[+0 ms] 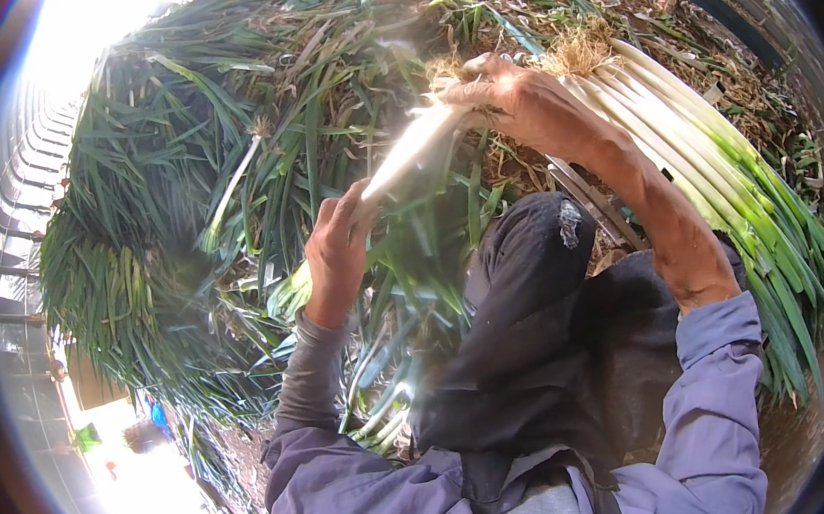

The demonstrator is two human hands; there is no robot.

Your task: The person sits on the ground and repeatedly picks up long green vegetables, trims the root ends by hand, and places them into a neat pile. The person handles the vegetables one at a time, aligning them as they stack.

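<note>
A white leek or large green onion stalk (415, 146) is stretched on a slant between my two hands, above the leaf heap. My left hand (339, 244) grips it lower down, where its green leaves begin to hang away. My right hand (508, 96) is closed around the root end, and dry roots poke out by its fingers. Beyond my right forearm lies a row of several pale stalks (690, 137), with their roots (580, 52) at the far end and green leaves (790, 288) toward me.
A large heap of green leaves (157, 196) fills the left side, with one loose stalk (235, 187) on top. Dry trimmings (520, 170) litter the ground. A metal frame (595, 205) stands beside my bent knee (540, 248). More stalks (388, 427) lie near my left elbow.
</note>
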